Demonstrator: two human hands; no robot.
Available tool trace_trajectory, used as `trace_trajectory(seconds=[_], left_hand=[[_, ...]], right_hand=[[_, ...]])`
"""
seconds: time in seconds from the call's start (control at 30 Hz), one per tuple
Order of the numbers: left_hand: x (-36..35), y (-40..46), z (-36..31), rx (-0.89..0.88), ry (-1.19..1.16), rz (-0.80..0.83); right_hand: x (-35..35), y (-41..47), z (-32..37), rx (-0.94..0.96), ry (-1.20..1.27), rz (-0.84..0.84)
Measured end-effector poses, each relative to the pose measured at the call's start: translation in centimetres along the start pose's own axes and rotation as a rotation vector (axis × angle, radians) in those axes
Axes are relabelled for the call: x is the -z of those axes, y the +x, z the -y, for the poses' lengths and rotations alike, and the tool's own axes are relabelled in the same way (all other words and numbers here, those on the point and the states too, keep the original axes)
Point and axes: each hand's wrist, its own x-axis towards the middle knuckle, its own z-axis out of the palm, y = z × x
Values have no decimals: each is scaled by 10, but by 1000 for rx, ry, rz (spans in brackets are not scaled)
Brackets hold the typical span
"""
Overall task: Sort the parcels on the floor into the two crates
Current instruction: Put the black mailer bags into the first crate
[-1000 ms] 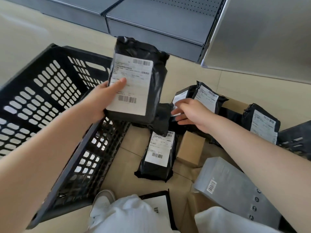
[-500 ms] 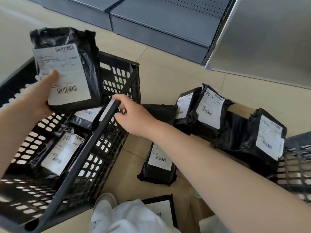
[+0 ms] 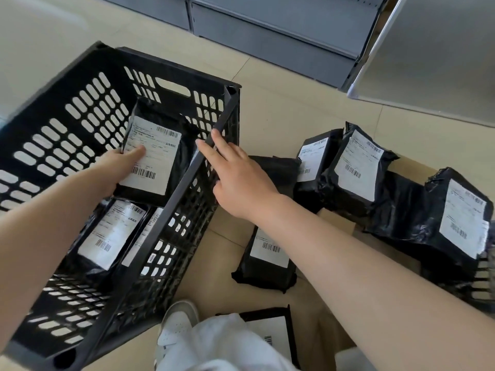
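While the black crate point(image 3: 80, 108) tilts under right hand point(image 3: 238, 180), fingers straight on its rim, left hand point(image 3: 117, 170) grips a labelled parcel point(image 3: 155, 156) inside it; risk: crate tips, spilling parcels.

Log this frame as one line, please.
left hand lowering labelled black parcel into black crate | right hand steadying crate rim | parcels on floor remain
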Motion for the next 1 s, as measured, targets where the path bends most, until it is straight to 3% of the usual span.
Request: trace_trajectory(seconds=[0.27, 0.6, 0.77, 0.87, 1.0], left_hand=[[-46, 5, -12, -47, 88, 137], [-76, 16, -11, -169, 391, -54], [-83, 24, -2, -162, 332, -54], [-88, 21, 2, -180, 271, -133], [-87, 19, 6, -163, 330, -99]], right_hand=[[-8, -1, -3, 3, 24, -8], [-15, 0, -5, 13, 51, -30], [-16, 0, -4, 7, 58, -27], [-16, 1, -6, 0, 62, -28], [-16, 2, -6, -5, 59, -20]])
